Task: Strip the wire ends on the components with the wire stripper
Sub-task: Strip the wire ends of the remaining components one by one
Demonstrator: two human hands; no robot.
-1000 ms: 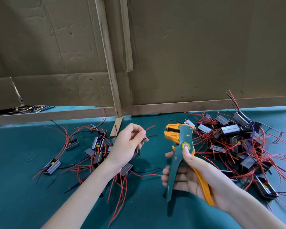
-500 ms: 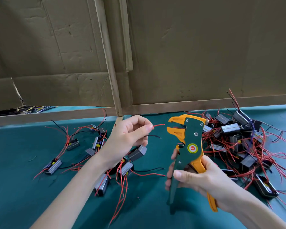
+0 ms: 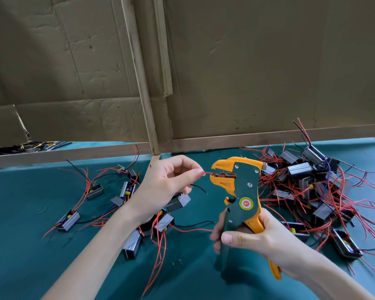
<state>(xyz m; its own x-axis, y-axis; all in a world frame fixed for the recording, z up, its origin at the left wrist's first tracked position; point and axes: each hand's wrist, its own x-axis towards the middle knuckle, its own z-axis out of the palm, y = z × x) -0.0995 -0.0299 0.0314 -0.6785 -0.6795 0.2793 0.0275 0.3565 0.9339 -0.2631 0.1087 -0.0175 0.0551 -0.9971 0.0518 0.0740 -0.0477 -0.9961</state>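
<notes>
Red wire (image 3: 207, 173) now inside wire stripper (image 3: 246, 191) mouth, left hand (image 3: 164, 184) pinching it, right hand (image 3: 254, 240) gripping handles

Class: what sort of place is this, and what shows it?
Probably a small electronics assembly bench: piles of wired components on a green-covered table, a wire stripper held in the right hand, and cardboard partitions behind.

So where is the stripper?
Head view, right of centre: the right hand holds the stripper upright, its jaws at the red wire from the left hand.
</notes>
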